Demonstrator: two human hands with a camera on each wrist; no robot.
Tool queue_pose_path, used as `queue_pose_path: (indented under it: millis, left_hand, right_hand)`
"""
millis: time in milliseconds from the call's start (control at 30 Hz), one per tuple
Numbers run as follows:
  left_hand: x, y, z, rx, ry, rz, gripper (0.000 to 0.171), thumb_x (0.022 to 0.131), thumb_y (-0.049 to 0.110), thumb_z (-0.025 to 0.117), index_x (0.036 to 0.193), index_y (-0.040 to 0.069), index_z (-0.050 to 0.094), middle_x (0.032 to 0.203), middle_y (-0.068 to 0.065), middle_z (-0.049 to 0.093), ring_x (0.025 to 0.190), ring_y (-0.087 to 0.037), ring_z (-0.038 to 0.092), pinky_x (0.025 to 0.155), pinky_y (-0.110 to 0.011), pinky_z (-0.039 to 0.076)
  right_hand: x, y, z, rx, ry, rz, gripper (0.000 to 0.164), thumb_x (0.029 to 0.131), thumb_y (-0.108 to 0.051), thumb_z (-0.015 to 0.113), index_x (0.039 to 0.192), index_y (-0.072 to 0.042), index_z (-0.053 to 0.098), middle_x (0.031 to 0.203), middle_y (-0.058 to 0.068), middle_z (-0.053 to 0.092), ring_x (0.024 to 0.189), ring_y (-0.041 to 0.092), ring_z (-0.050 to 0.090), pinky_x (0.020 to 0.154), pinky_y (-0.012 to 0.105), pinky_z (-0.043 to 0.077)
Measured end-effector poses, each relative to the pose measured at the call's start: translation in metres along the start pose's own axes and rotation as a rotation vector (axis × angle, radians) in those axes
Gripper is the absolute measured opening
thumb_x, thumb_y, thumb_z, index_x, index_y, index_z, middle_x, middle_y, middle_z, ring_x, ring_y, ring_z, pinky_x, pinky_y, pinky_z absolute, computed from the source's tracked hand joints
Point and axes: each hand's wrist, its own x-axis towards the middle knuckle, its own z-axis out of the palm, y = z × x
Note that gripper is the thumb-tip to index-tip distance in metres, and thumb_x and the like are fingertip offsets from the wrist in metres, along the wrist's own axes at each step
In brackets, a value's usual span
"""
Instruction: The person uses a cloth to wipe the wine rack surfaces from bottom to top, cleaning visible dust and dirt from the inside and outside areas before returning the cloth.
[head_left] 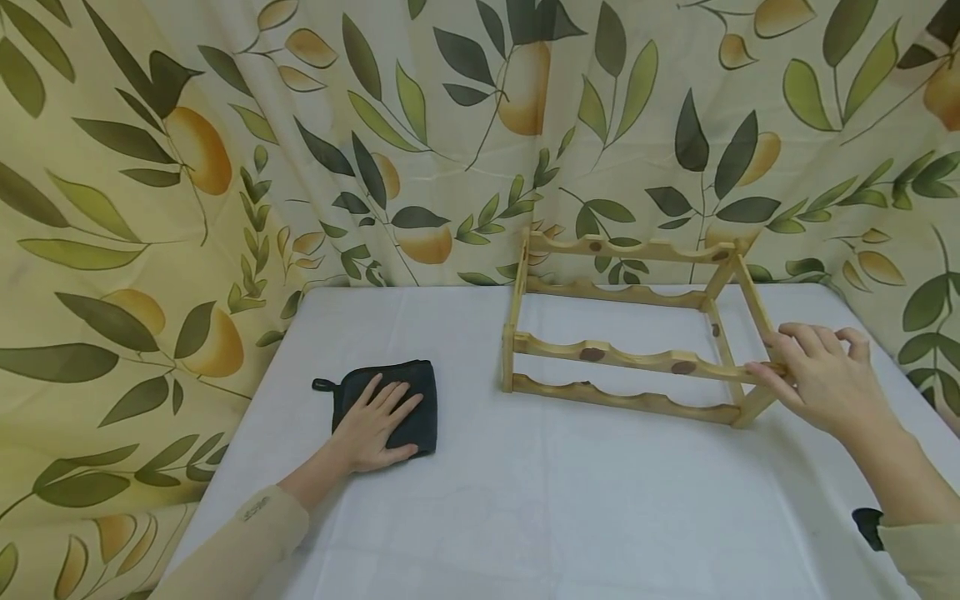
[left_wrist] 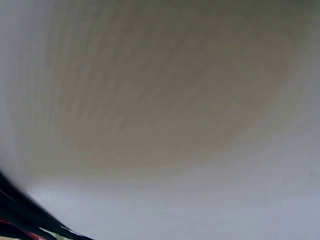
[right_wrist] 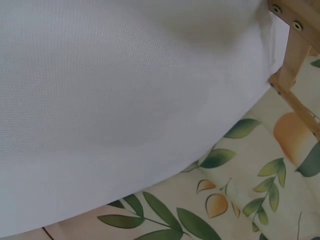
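My left hand (head_left: 377,427) lies flat with spread fingers on a black, roughly square cloth piece (head_left: 422,417) that has a small loop at its upper left corner. The left wrist view shows mostly a blur, with neither hand nor cloth to make out. On the right side of the table stands a wooden bottle rack (head_left: 637,360) with two tiers of scalloped rails. My right hand (head_left: 828,379) grips its near right upper corner, thumb in front and fingers over the top. Part of the rack's frame (right_wrist: 295,55) shows at the right wrist view's upper right, with screw heads in it.
A white cloth covers the table (head_left: 480,517). Behind and to the left hangs a curtain (head_left: 465,150) printed with leaves and fruit, close to the rack's back. A small black object (head_left: 868,528) shows beside the right sleeve.
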Motion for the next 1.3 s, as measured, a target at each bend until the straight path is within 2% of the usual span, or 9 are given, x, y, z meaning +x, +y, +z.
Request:
queue_pose_path:
  millis: [167, 400, 567, 967, 1100, 1300]
  left_hand:
    - [0.003, 0.000, 0.001, 0.025, 0.002, 0.023, 0.079, 0.078, 0.064, 0.035, 0.137, 0.010, 0.040, 0.135, -0.015, 0.043, 0.127, -0.028, 0.036, 0.109, -0.047, 0.012]
    - [0.009, -0.001, 0.003, 0.065, 0.041, 0.066, 0.075, 0.076, 0.059, 0.039, 0.131, 0.008, 0.046, 0.125, -0.014, 0.048, 0.119, -0.028, 0.042, 0.108, -0.045, 0.018]
    - [0.014, -0.003, 0.004, 0.050, 0.085, 0.091, 0.069, 0.076, 0.053, 0.042, 0.127, 0.008, 0.048, 0.118, -0.013, 0.049, 0.113, -0.027, 0.044, 0.105, -0.044, 0.023]
    - [0.018, -0.002, 0.007, 0.033, 0.060, 0.081, 0.053, 0.084, 0.044, 0.044, 0.122, 0.008, 0.049, 0.110, -0.012, 0.047, 0.106, -0.026, 0.046, 0.100, -0.041, 0.031]
    - [0.020, -0.001, 0.007, 0.072, 0.057, 0.077, 0.049, 0.085, 0.045, 0.046, 0.117, 0.008, 0.048, 0.108, -0.011, 0.046, 0.102, -0.025, 0.046, 0.097, -0.039, 0.032]
    - [0.020, 0.001, 0.005, 0.141, 0.090, 0.074, 0.048, 0.085, 0.049, 0.050, 0.112, 0.009, 0.048, 0.103, -0.008, 0.046, 0.096, -0.022, 0.046, 0.091, -0.035, 0.036]
  right_hand:
    - [0.000, 0.000, 0.000, 0.007, 0.001, 0.005, 0.058, 0.088, -0.053, 0.047, 0.115, -0.001, 0.050, 0.118, 0.023, 0.040, 0.110, 0.044, 0.031, 0.090, 0.061, 0.012]
    - [0.000, 0.000, 0.001, 0.017, -0.004, 0.010, 0.058, 0.089, -0.052, 0.046, 0.116, 0.000, 0.049, 0.118, 0.023, 0.039, 0.110, 0.044, 0.031, 0.091, 0.061, 0.012]
    - [0.000, 0.000, 0.002, 0.027, 0.006, 0.011, 0.057, 0.089, -0.051, 0.047, 0.115, -0.001, 0.049, 0.117, 0.023, 0.039, 0.109, 0.044, 0.032, 0.090, 0.061, 0.012]
    - [0.001, 0.000, 0.003, 0.038, 0.033, -0.001, 0.055, 0.089, -0.051, 0.047, 0.113, -0.001, 0.050, 0.115, 0.022, 0.041, 0.106, 0.043, 0.033, 0.089, 0.061, 0.013]
    - [0.001, 0.000, 0.004, 0.037, 0.043, -0.006, 0.053, 0.089, -0.051, 0.047, 0.108, -0.002, 0.051, 0.111, 0.022, 0.042, 0.105, 0.043, 0.034, 0.088, 0.061, 0.014]
    - [0.000, 0.001, 0.006, 0.042, 0.076, -0.023, 0.048, 0.089, -0.050, 0.047, 0.099, -0.004, 0.052, 0.100, 0.018, 0.044, 0.098, 0.040, 0.037, 0.086, 0.060, 0.016]
